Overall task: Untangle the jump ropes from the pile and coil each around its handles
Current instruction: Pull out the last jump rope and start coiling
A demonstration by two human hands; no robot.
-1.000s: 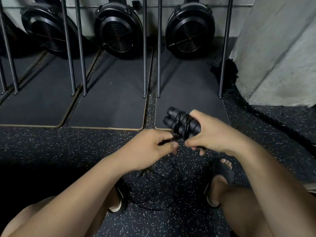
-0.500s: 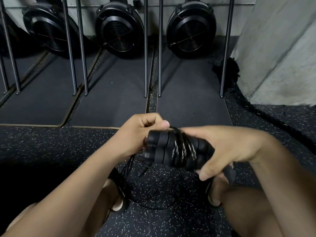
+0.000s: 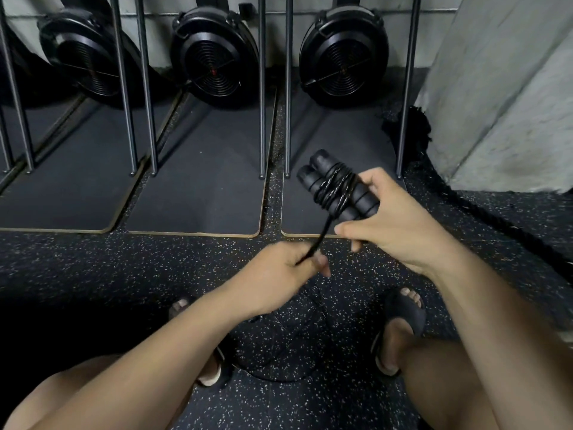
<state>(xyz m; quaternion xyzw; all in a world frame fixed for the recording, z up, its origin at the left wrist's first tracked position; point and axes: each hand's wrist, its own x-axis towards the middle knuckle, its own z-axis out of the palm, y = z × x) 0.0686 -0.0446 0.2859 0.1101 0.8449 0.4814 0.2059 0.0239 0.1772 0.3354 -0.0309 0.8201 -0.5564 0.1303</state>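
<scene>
Two black handles (image 3: 336,189) side by side, cord-wrapped, gripped in right hand (image 3: 393,223); left hand (image 3: 283,271) pinches taut cord (image 3: 319,238) leading near-left from them.

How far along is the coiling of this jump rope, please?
Done: several rope turns wrap the paired handles. In hand: the right hand holds the handles while the left hand pinches a taut strand. Left: the slack on the floor needs winding.
</scene>
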